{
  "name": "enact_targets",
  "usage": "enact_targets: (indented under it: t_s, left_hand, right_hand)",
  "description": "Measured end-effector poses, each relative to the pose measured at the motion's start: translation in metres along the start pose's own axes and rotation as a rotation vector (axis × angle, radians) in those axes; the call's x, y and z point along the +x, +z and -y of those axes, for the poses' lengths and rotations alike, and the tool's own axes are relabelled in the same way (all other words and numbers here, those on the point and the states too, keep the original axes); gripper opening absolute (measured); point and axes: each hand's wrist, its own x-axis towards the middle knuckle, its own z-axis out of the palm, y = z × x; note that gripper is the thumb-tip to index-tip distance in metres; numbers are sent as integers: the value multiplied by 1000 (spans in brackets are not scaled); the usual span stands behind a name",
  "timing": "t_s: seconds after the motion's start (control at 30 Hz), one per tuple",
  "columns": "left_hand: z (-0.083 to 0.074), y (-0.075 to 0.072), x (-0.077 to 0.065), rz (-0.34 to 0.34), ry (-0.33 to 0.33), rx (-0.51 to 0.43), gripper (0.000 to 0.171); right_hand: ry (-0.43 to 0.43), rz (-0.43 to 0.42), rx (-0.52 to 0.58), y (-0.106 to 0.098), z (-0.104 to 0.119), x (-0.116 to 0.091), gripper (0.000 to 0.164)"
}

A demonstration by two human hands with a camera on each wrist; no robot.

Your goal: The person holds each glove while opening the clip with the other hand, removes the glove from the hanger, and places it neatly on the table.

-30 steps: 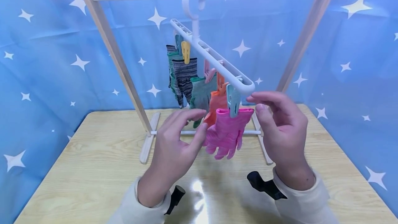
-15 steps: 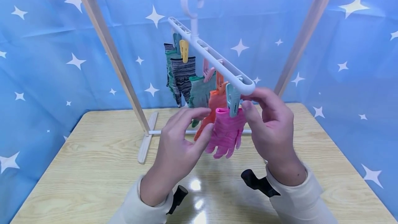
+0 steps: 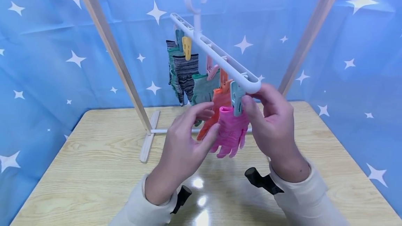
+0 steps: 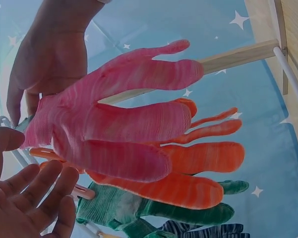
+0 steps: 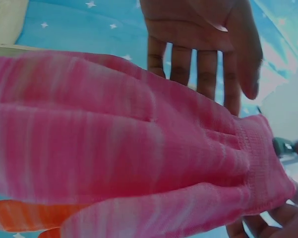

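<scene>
At least six knit gloves hung in a row under the white clip hanger (image 3: 215,57) in the head view. Farthest along the hanger were dark striped gloves (image 3: 186,69) and a green one; nearer came a grey-green glove (image 3: 202,88), an orange glove (image 3: 222,100) and, at the hanger's near end, the pink glove (image 3: 231,130). The right hand (image 3: 276,125) was just below that end, its thumb and index finger seemingly pinching the pale teal clip (image 3: 235,97) at the pink cuff. The left hand (image 3: 185,142) was lower than the hanger, thumb apart from its fingers, pinching nothing.

In the left wrist view, the left hand's fingers lay slightly spread, with the thumb near the pink cuff; I could not tell whether it touched.

In the right wrist view, the pink glove hung from the hanger with its cuff at the clip. The right thumb met the clip, while the left hand's fingers showed gaps between them beyond the glove.

By my judgement, the row looked filled in and only the pink glove's clip had work left; whether it was being fastened or loosened, I could not tell.
</scene>
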Motion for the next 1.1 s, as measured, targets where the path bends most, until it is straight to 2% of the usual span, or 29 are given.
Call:
enact_targets:
  t_s: [0.23,0.5,0.7,0.87,1.1]
  left_hand:
    - [2,1,1,33,-19,-14,45]
    - [2,1,-1,79,-51,-27,45]
    - [4,1,-1,75,-30,-30,43]
    - [4,0,0,80,-4,-50,40]
    - [3,2,0,121,-6,-56,36]
  right_hand:
    - [67,60,-97,-2,-4,3,47]
    - [98,109,-66,3,-3,5,39]
    - [137,141,-62,6,-1,6,43]
    - [203,164,-82,5,1,8,35]
    - [224,184,2,6,0,9,32]
